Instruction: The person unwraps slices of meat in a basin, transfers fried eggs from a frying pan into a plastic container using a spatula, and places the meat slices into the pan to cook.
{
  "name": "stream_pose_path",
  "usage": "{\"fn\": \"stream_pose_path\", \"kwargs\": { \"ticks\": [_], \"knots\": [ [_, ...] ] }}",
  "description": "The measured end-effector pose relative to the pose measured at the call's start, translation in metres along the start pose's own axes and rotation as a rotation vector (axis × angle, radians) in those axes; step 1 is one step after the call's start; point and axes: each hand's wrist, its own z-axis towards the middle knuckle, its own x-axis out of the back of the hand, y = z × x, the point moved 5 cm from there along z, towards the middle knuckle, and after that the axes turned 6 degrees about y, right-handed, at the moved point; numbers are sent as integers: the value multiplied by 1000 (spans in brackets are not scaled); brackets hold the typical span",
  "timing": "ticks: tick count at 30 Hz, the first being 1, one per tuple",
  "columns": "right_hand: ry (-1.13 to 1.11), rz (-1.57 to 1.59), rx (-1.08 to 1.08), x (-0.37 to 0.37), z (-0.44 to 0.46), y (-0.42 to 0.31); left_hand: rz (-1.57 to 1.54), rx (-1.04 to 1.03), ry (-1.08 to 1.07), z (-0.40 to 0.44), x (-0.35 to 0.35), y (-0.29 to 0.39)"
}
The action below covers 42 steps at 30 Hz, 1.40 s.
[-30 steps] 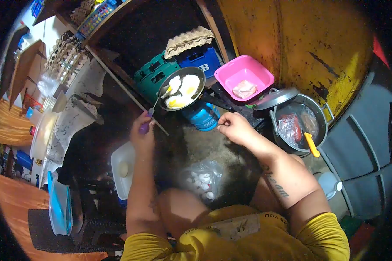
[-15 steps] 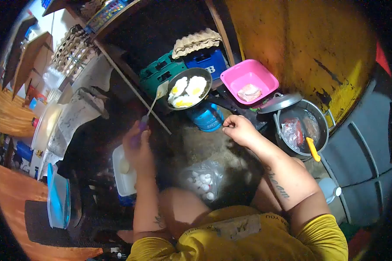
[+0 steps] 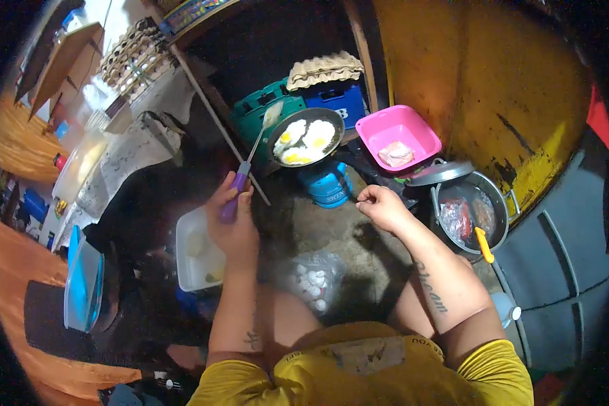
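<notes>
at the far middle of the floor area, a round black frying pan (image 3: 337,144) holds three fried eggs (image 3: 319,137) with white edges and yellow yolks, just beyond a blue metal canister (image 3: 330,187). to the left of the pan, the left hand (image 3: 235,206) has its fingers wrapped round the purple handle of a metal spatula (image 3: 256,148), whose blade tilts up beside the pan's left rim, apart from the eggs. on the right, the right hand (image 3: 380,204) hovers near the canister, thumb and fingertips pressed together; whether they pinch something small is too unclear to tell. farther right sit a pink plastic basin (image 3: 421,129) with a pale piece of food (image 3: 396,154) in it and a grey metal pot (image 3: 497,239) holding plastic-wrapped items (image 3: 455,219), a yellow handle (image 3: 484,244) leaning at its near rim. between the knees and the canister lies a clear plastic bag (image 3: 331,269) of white shells (image 3: 312,279).
</notes>
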Motion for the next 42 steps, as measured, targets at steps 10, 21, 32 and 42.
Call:
{"fn": "stream_pose_path", "kwargs": {
  "ticks": [10, 21, 32, 42],
  "knots": [
    [-99, -44, -65, -16, -8, -1, -159, 260, 120, -25, 5, -37],
    [-439, 102, -128, -65, -29, -21, -653, 654, 602, -54, 39, -65],
    [-378, 760, -470, -111, -44, -50, -963, 941, 532, -126, 18, -48],
    [-106, 745, -343, -91, -20, -26, -176, 926, -166, -183, 21, -23]
  ]
}}
